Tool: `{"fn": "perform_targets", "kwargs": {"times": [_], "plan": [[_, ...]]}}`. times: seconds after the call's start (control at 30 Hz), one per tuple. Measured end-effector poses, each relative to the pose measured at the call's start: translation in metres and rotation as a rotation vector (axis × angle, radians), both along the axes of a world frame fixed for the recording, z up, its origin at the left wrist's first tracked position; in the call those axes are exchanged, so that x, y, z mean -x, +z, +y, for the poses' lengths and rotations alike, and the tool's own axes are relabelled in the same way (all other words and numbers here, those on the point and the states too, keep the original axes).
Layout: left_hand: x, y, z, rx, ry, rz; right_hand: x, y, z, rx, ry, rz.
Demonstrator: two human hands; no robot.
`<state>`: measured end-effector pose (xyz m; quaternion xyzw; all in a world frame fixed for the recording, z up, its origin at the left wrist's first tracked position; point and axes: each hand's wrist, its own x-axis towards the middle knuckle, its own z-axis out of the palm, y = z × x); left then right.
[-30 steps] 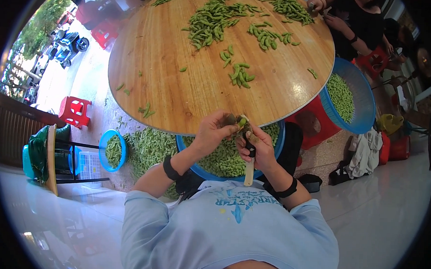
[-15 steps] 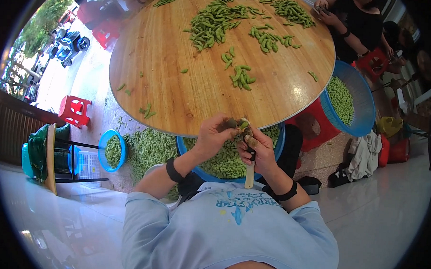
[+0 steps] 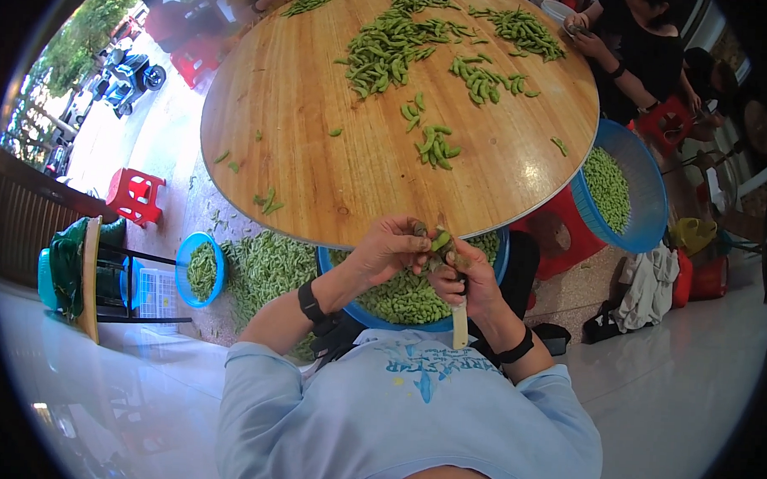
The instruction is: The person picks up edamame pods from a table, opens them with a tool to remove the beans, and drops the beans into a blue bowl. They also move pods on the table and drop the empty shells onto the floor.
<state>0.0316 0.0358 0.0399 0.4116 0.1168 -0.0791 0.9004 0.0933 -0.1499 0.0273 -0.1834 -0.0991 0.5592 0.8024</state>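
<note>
In front of my chest, over the basin at the table's near edge, both hands work close together. Thumb and fingers of my left hand [image 3: 391, 250] pinch the end of a green soybean pod [image 3: 440, 241]. My right hand [image 3: 468, 274] touches the pod's other side with its thumb. Its lower fingers are wrapped round a tool with a black and cream handle [image 3: 460, 327], which points down toward my shirt. The tool's working end is hidden by my fingers. Below, the blue basin [image 3: 502, 269] holds many green pods.
Soybean pods [image 3: 390, 50] lie in loose piles on the round wooden table [image 3: 335, 183]. A blue basket [image 3: 652, 181] of green pods stands right, by a red stool [image 3: 561, 225]. Left are a floor heap [image 3: 268, 269] and a small basket [image 3: 219, 267]. Another person [image 3: 627, 45] sits far right.
My hands have shifted slightly, and the green pod shows more plainly between them. The tool's handle has swung a little to the right and down. Both hands keep their grip.
</note>
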Motion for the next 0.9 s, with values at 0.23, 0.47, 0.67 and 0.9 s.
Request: {"fn": "perform_targets", "kwargs": {"times": [0.23, 0.47, 0.67, 0.9], "plan": [[0.007, 0.008, -0.006, -1.737, 0.241, -0.729, -0.001, -0.012, 0.008, 0.068, -0.058, 0.146], [0.008, 0.002, -0.007, -1.414, 0.259, -0.444, 0.005, -0.005, 0.014, 0.118, -0.139, 0.081], [0.004, -0.001, -0.006, -0.246, 0.143, 0.062, 0.001, -0.018, 0.013, 0.253, -0.229, -0.271], [0.016, -0.002, -0.020, -0.811, 0.181, -0.084, -0.003, -0.017, 0.022, 0.572, -0.722, -1.317]]}}
